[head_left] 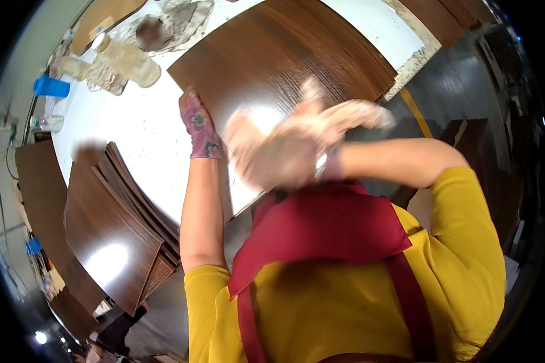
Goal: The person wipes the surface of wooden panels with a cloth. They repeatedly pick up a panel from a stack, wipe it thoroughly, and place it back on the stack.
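Note:
A stack of glossy dark brown wood-grain panels lies on the white table in front of me. My left hand, in a purple patterned glove, holds the top panel's left edge, its fingers closed against that edge. Over the panel's near side, my right hand is smeared by motion, in a similar glove. It grips a pale, crumpled cloth, whose loose ends spread over the near part of the panel. The right fingers are mostly hidden by blur and cloth.
Several more brown panels are stacked at the left. On the white table stand a cloudy plastic bottle, a blue cup and a stained round container on crumpled plastic. A yellow floor line runs at the right.

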Demonstrator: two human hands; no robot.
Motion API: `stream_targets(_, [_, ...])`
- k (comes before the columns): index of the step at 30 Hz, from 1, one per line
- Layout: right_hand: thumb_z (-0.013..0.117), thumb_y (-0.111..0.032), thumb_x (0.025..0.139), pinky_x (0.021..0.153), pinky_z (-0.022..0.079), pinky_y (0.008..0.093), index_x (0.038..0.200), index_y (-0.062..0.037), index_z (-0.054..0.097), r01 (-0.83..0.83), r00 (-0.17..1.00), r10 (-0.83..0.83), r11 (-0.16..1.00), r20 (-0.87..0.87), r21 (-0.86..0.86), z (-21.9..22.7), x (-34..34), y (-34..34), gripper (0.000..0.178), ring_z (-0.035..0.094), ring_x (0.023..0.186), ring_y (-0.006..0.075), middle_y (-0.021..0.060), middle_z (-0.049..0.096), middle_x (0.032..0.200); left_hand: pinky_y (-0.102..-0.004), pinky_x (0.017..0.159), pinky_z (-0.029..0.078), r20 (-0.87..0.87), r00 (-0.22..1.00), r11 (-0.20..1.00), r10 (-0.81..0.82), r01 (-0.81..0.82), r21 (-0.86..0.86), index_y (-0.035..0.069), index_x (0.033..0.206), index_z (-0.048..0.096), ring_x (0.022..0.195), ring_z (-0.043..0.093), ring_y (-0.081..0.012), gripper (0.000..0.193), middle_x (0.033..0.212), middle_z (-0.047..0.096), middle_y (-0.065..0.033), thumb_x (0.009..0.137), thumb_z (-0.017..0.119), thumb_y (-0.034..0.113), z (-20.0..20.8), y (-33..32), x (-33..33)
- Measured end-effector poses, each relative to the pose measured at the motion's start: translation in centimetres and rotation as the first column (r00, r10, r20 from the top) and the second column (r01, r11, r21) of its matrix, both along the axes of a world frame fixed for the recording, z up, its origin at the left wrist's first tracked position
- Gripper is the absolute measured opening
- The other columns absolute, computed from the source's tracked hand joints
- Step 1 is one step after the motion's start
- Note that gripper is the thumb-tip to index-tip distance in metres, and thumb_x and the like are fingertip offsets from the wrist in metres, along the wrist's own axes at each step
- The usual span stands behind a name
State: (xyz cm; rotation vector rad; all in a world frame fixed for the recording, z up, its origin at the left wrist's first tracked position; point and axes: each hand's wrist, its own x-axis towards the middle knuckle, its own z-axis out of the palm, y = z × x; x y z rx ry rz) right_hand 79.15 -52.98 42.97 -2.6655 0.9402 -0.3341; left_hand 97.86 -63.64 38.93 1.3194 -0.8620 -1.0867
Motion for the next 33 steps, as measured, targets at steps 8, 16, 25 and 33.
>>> stream_targets(8, [0.055, -0.039, 0.087, 0.081, 0.051, 0.0395, 0.106, -0.0128, 0.063, 0.01, 0.99, -0.041, 0.975, 0.138, 0.222, 4.3, 4.1, -7.5, 0.033, 0.065, 0.093, 0.0315, 0.0117, 0.066, 0.106, -0.0274, 0.074, 0.042, 0.124, 0.983, 0.983, -0.135, 0.149, -0.107, 0.001, 0.099, 0.056, 0.078, 0.048, -0.0141, 0.036, 0.086, 0.054, -0.0046, 0.096, 0.056, 0.036, -6.4, -1.8, 2.7])
stream_targets(16, [0.061, -0.039, 0.09, 0.09, 0.047, 0.0329, 0.128, -0.0037, 0.055, 0.308, 0.863, -0.471, 0.779, 0.184, 0.546, 9.3, -5.8, -12.2, 0.052, 0.062, 0.103, 0.0231, 0.0135, 0.066, 0.112, -0.0308, 0.07, 0.046, 0.649, 0.712, 0.94, 0.269, -0.047, -0.338, -0.005, 0.101, 0.056, 0.079, 0.054, -0.0209, 0.021, 0.088, 0.056, -0.0131, 0.098, 0.052, 0.015, 5.6, 3.9, 1.2])
stream_targets(25, [0.056, -0.027, 0.087, 0.067, 0.051, 0.038, 0.092, -0.0142, 0.066, -0.509, 0.86, 0.509, 0.858, 0.024, 0.067, 4.4, 1.5, -8.6, 0.017, 0.066, 0.077, 0.0263, 0.0075, 0.067, 0.082, -0.0399, 0.085, 0.05, 0.906, 0.285, 0.555, -0.312, 0.829, -0.07, 0.013, 0.118, 0.058, 0.099, 0.06, -0.0228, 0.03, 0.103, 0.061, -0.0084, 0.09, 0.048, 0.018, 1.8, 13.2, -10.8])
stream_targets(33, [0.049, -0.022, 0.091, 0.066, 0.053, 0.0396, 0.081, -0.0117, 0.06, -0.662, 0.572, 0.699, 0.703, -0.43, 0.262, 9.1, 2.9, -7.0, 0.018, 0.067, 0.073, 0.0253, 0.0079, 0.064, 0.076, -0.0432, 0.11, 0.03, 0.578, 0.514, 0.61, -0.634, 0.792, -0.034, 0.015, 0.133, 0.049, 0.129, 0.042, -0.0278, 0.039, 0.139, 0.045, -0.0054, 0.095, 0.04, 0.021, -0.8, 14.4, -12.5])
